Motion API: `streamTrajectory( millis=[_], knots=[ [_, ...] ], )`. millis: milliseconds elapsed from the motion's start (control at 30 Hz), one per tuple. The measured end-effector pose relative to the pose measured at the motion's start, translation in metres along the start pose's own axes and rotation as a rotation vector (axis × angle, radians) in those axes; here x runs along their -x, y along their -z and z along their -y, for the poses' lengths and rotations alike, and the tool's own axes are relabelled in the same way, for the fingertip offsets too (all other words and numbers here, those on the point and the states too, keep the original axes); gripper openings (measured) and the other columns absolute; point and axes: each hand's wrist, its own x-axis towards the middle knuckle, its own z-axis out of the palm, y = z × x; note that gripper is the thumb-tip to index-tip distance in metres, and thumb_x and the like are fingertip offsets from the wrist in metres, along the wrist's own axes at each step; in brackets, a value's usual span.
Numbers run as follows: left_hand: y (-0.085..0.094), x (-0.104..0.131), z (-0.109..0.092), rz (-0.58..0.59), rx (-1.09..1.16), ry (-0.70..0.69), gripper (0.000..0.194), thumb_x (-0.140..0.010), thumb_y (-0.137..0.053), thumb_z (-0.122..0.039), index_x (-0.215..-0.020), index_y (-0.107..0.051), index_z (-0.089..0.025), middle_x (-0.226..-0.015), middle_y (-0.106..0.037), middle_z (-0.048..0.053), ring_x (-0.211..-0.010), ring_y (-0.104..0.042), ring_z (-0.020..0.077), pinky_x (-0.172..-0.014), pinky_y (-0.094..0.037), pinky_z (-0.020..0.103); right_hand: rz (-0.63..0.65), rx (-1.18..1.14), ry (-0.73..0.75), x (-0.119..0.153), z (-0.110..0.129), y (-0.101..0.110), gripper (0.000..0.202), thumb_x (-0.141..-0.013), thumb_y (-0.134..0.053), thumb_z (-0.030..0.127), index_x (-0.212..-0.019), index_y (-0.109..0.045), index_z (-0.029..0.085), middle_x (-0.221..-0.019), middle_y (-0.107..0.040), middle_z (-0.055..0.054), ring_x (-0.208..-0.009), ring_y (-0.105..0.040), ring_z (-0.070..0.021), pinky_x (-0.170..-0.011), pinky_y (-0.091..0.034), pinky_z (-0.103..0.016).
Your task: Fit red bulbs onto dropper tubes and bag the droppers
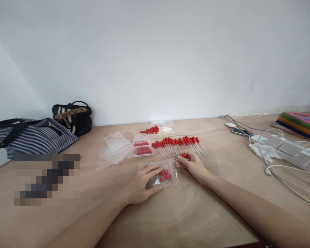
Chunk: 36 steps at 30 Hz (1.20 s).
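My left hand (144,184) lies with fingers spread on a clear zip bag (173,175), pressing it to the table. Red-bulbed droppers (165,177) show inside that bag, beside my fingers. At the bag's right, open-end side, my right hand (192,166) pinches one dropper (184,155) by its red bulb, its tip pointing left at the bag's edge. Behind my hands is a row of several red-bulbed droppers (181,141). Filled bags (144,151) lie left of the row, next to overlapping flat bags (113,153).
Loose red bulbs (152,130) and clear tubes (166,130) lie near the wall. At left are a striped bag (38,136) and a black bag (82,120). White chargers (291,148), cables (279,167) and coloured sheets (299,124) are at right.
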Motion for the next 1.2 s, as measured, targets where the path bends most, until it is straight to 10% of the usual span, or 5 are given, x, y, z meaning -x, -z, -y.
streamTrajectory(
  millis=[467,667,933,1200],
  knots=[
    [-0.002,0.000,0.003,0.000,-0.015,0.015,0.055,-0.079,-0.051,-0.043,-0.128,-0.038,-0.021,-0.131,-0.044,0.008,-0.123,-0.034,0.0260,-0.102,-0.025,0.047,0.325,0.316,0.033,0.007,0.001,-0.004,0.040,-0.062,-0.064,0.046,-0.088,-0.063,0.015,-0.071,-0.065,-0.001,-0.030,-0.035,-0.0002,-0.029,-0.031,-0.016],
    [-0.003,0.000,0.002,0.005,-0.013,0.022,0.054,-0.079,-0.051,-0.042,-0.128,-0.038,-0.021,-0.131,-0.044,0.008,-0.123,-0.034,0.0257,-0.102,-0.025,0.047,0.240,0.495,0.113,0.003,-0.006,-0.009,0.021,-0.069,-0.060,0.034,-0.077,-0.062,0.015,-0.065,-0.061,-0.001,-0.044,-0.048,-0.0072,-0.034,-0.037,-0.017],
    [-0.002,-0.001,0.002,0.006,-0.005,0.016,0.055,-0.078,-0.052,-0.040,-0.128,-0.038,-0.020,-0.133,-0.042,0.009,-0.123,-0.035,0.0255,-0.102,-0.026,0.047,0.501,0.785,0.375,0.001,0.010,-0.004,0.020,-0.077,-0.049,0.027,-0.082,-0.066,0.019,-0.079,-0.064,-0.003,-0.070,-0.056,-0.0137,-0.064,-0.043,-0.025],
    [-0.002,0.001,0.001,0.003,-0.040,0.019,0.052,-0.079,-0.051,-0.040,-0.127,-0.039,-0.023,-0.134,-0.040,0.009,-0.124,-0.032,0.0259,-0.102,-0.025,0.047,-0.481,1.147,0.155,-0.042,0.040,0.077,0.022,-0.072,-0.050,0.029,-0.081,-0.062,0.013,-0.075,-0.065,-0.008,-0.067,-0.058,-0.0160,-0.059,-0.041,-0.023]
  ],
)
